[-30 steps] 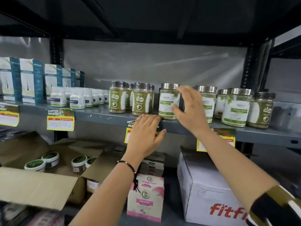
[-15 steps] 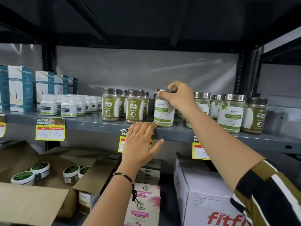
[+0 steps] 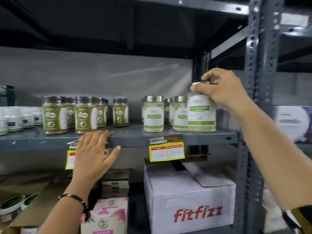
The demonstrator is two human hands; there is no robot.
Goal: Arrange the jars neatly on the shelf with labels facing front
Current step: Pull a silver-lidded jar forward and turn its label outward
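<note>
My right hand [image 3: 221,91] grips the metal lid of a white-and-green labelled jar [image 3: 200,114] at the right end of the grey shelf [image 3: 135,139]; its label faces front and its base looks level with the shelf. Two similar light-label jars [image 3: 153,114] stand just left of it, with more behind them. Several dark-green-label jars [image 3: 54,114] stand in a group further left, and one alone [image 3: 120,112] sits set back. My left hand [image 3: 94,154] rests flat on the shelf's front edge, fingers spread, holding nothing.
Small white bottles [image 3: 13,119] fill the shelf's far left. Yellow price tags [image 3: 166,151] hang from the edge. A perforated steel upright [image 3: 253,81] stands right of the held jar. Below sit a white "fitfizz" carton [image 3: 189,200], pink boxes [image 3: 108,215] and an open cardboard box with tubs.
My right hand has carried the light-label jar from the middle of the shelf to its right end. The view has shifted right. My left hand stays on the shelf edge.
</note>
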